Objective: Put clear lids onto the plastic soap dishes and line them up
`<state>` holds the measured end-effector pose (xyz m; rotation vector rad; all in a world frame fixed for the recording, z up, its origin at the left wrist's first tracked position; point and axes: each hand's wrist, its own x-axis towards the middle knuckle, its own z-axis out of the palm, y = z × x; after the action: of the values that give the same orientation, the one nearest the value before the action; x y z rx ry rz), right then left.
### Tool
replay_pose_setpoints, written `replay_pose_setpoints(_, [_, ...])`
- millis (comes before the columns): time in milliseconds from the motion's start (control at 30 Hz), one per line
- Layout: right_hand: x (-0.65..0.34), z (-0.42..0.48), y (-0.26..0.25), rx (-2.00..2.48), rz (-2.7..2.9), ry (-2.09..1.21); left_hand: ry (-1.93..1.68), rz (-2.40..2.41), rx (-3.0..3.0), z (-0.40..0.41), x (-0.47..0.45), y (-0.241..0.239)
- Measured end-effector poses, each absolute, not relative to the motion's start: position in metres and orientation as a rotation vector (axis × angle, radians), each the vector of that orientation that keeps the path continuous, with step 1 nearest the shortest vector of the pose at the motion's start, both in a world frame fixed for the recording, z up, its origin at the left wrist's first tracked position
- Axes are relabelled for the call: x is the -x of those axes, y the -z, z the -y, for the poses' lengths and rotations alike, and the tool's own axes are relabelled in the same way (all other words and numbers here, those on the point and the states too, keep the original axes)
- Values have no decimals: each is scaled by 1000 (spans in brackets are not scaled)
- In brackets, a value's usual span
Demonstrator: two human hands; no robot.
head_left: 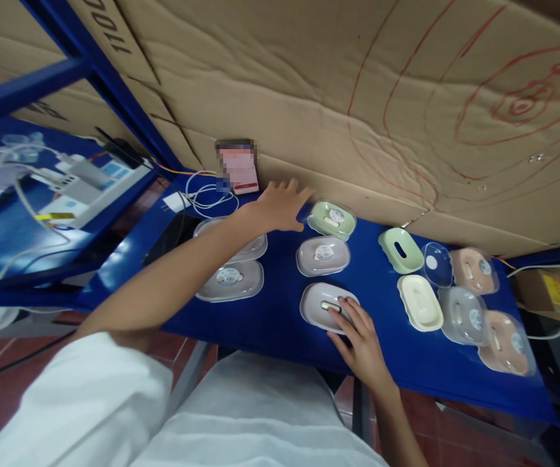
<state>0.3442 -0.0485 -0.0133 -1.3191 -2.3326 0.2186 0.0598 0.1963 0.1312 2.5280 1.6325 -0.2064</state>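
My left hand (282, 206) is spread open near the back of the table, fingers toward the cardboard, just left of a green soap dish (343, 227) under a clear lid. My right hand (363, 340) lies with parted fingers over the right side of a pale grey soap dish (312, 305) near the front edge. Between these two dishes is another lidded grey one (304, 256). Under my left forearm sit two more grey lidded dishes, the nearer one (253, 282) fully outlined and the farther partly hidden.
To the right are an uncovered green dish (391, 253), a cream dish (423, 301), a loose clear lid (438, 275) and lidded peach (472, 269) and grey dishes. A phone (244, 168) leans on the cardboard wall (284, 97). White cables and a power strip (85, 201) lie left.
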Motion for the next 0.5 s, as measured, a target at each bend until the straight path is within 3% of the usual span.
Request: replay_pose_setpoints(500, [-335,43,12,1247,2245,-311,-292,-1156,-2745,-72,-75,-126])
